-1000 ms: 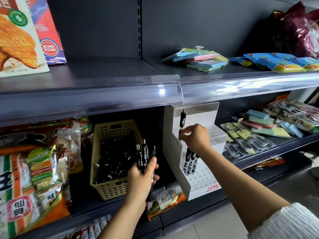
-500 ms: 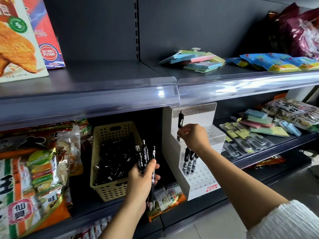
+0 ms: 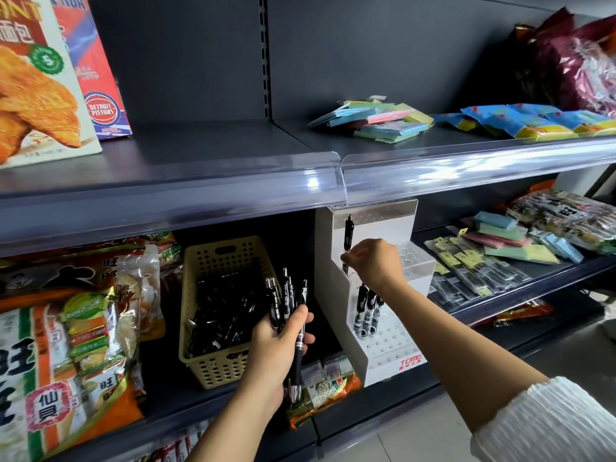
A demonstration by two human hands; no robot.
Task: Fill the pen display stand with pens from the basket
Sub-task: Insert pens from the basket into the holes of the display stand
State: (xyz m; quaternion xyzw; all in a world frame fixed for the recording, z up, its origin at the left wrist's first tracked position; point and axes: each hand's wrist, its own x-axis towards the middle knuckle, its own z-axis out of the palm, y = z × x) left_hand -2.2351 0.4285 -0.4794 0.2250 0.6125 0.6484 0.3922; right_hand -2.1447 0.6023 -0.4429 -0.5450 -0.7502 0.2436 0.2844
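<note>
A white stepped pen display stand sits on the lower shelf under the upper shelf's edge. Three black pens stand in its lowest tier. My right hand pinches one upright black pen at the left end of the middle tier. Left of the stand is a beige perforated basket full of black pens. In front of the basket my left hand grips a bundle of several black pens, tips down.
Snack bags crowd the lower shelf on the left. Sticky notes and packaged refills lie to the right of the stand. The upper shelf's clear plastic lip hangs just above the stand. A flat snack packet lies below my left hand.
The view has drifted slightly. My right hand stays at the middle tier with the pen; my left hand holds the bundle in much the same place.
</note>
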